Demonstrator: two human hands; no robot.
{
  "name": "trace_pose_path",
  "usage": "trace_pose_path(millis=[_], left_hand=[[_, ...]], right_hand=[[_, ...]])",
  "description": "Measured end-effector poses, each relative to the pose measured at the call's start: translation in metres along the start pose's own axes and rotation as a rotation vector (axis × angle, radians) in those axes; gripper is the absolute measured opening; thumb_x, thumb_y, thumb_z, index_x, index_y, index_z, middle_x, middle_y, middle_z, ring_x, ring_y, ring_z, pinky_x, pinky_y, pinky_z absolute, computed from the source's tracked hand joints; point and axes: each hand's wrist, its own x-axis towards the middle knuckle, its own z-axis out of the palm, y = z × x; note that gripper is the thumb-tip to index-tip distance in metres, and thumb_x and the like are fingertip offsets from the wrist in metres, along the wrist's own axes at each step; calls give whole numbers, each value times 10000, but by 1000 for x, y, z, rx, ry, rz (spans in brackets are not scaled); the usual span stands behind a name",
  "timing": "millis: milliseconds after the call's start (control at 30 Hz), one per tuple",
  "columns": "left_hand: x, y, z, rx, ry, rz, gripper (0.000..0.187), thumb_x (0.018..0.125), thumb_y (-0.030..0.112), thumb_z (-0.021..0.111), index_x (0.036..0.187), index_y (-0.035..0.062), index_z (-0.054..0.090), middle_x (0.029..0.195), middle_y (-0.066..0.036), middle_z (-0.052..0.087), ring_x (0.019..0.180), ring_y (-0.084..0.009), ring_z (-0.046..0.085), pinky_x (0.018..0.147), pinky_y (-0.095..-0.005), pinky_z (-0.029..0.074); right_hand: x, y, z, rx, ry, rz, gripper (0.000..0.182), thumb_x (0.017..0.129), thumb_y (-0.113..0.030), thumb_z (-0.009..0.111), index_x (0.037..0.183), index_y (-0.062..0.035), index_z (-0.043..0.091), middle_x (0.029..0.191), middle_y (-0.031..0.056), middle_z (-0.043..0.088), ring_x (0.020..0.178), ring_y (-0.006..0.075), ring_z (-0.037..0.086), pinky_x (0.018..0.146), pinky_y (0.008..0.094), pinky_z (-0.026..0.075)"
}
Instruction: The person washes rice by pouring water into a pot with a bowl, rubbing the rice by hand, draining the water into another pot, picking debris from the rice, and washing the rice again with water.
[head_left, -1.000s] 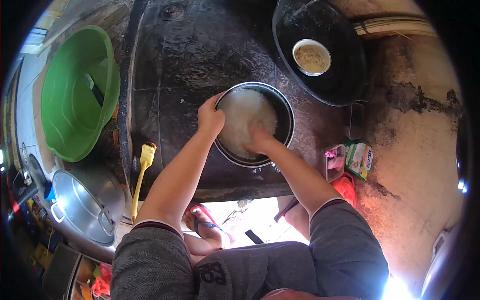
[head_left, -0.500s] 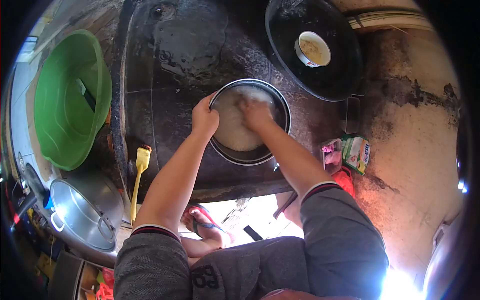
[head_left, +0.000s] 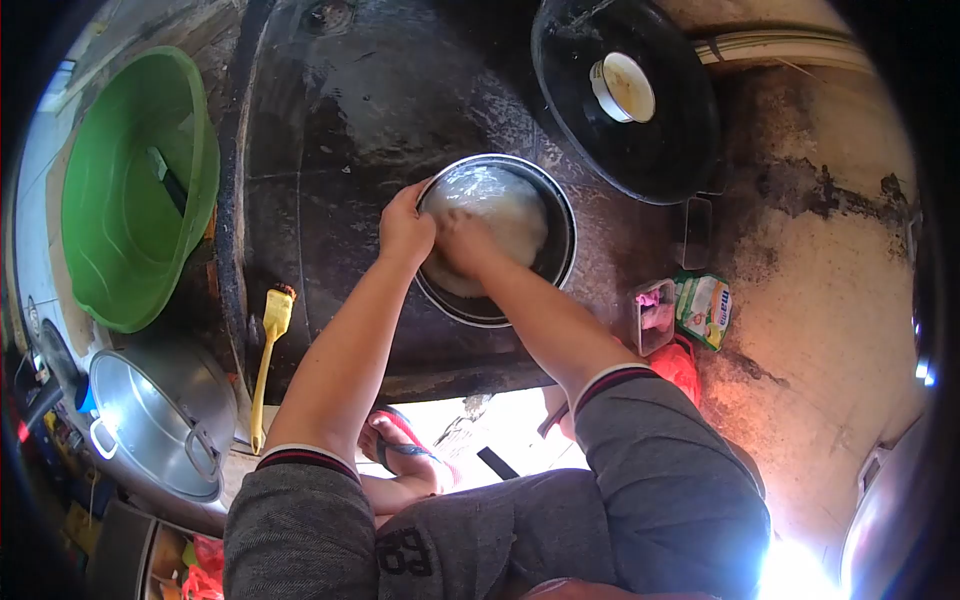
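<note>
A round metal pot [head_left: 573, 240] stands on the dark counter, with cloudy water and pale grains in it that look like rice. My left hand [head_left: 407, 228] is closed round the pot's left rim. Inside the pot, my right hand [head_left: 465, 243] is partly under the cloudy water near the left side; its fingers are blurred and partly hidden, so I cannot make out what they hold.
A green basin [head_left: 130, 200] and a yellow brush [head_left: 270, 345] are at the left, above a large silver pot [head_left: 160, 425]. At the upper right, a black basin [head_left: 655, 165] holds a white bowl [head_left: 625, 88]. A clear container [head_left: 655, 315] and a green packet [head_left: 705, 310] sit at the right.
My right hand has moved left through the water, closer to my left hand. My left hand keeps its hold on the rim. The whole view has shifted slightly.
</note>
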Motion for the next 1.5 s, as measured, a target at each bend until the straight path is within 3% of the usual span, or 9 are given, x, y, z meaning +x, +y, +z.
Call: trace_pose_path(millis=[233, 433, 533, 700, 867, 1000, 1133, 1333, 1500], left_hand=[[-3, 9, -1, 34, 25, 29, 472, 675, -46, 428, 1083, 108, 607, 1034, -127, 611, 976, -280, 581, 850, -328, 440], [-4, 6, 3, 12, 17, 32, 463, 670, -50, 426, 1074, 86, 608, 1028, -122, 612, 976, -276, 581, 848, -324, 441], [-4, 12, -1, -4, -2, 8, 460, 668, -53, 425, 1073, 70, 605, 1028, -122, 611, 976, -276, 580, 850, -323, 439], [-1, 1, 0, -10, -32, 81, 465, 664, -62, 423, 1072, 67, 605, 1018, -124, 609, 963, -277, 582, 849, -322, 437], [-6, 13, 3, 13, 29, 71, 463, 659, -61, 434, 1060, 82, 614, 1027, -121, 608, 980, -275, 576, 864, -325, 435], [-5, 5, 9, -10, 55, 52, 463, 656, -59, 436, 1059, 82, 615, 1027, -118, 609, 984, -272, 576, 866, -322, 433], [-4, 11, 3, 27, 35, 56, 456, 653, -56, 436, 1052, 73, 614, 1027, -119, 607, 985, -277, 573, 868, -319, 430], [-4, 12, 2, 28, 15, 91, 446, 653, -51, 439, 1049, 65, 609, 1021, -123, 602, 983, -283, 568, 863, -320, 431], [-6, 9, 5, 47, 55, 84, 453, 655, -52, 438, 1060, 63, 602, 1021, -124, 601, 981, -283, 568, 863, -326, 433]], right_hand=[[-53, 47, -19, 286, -146, 450, 530, 746, -279, 591, 1237, -118, 473, 1298, 222, 396, 1106, 352, 478, 901, 444, 408], [-44, -2, -4, 487, -486, 128, 508, 715, -278, 601, 1181, -90, 525, 1216, 258, 440, 1111, 388, 456, 935, 461, 378], [-15, -18, -6, 40, -405, -161, 428, 729, -229, 579, 1137, -99, 559, 1201, 203, 474, 1111, 357, 455, 910, 462, 398], [-13, 33, -1, 1, 168, 125, 367, 769, -189, 543, 1135, -164, 551, 1288, 123, 419, 1108, 286, 467, 861, 422, 443], [-68, 36, -25, 288, -345, 450, 535, 732, -276, 599, 1238, -150, 476, 1243, 182, 444, 1112, 339, 477, 915, 400, 415], [-49, 1, -3, 406, -558, 106, 409, 703, -192, 594, 1084, -48, 552, 1160, 195, 504, 1036, 353, 513, 848, 425, 434], [-11, -16, -1, 63, -262, -70, 302, 750, -141, 526, 1036, -65, 586, 1122, 163, 536, 1046, 342, 511, 829, 451, 432], [-36, 41, -20, 2, 121, 259, 465, 759, -174, 541, 1220, -150, 491, 1225, 184, 470, 1105, 308, 485, 863, 448, 431], [-70, 29, -11, 469, -401, 303, 638, 707, -295, 609, 1288, -106, 423, 1156, 247, 499, 1103, 371, 474, 891, 462, 416]])
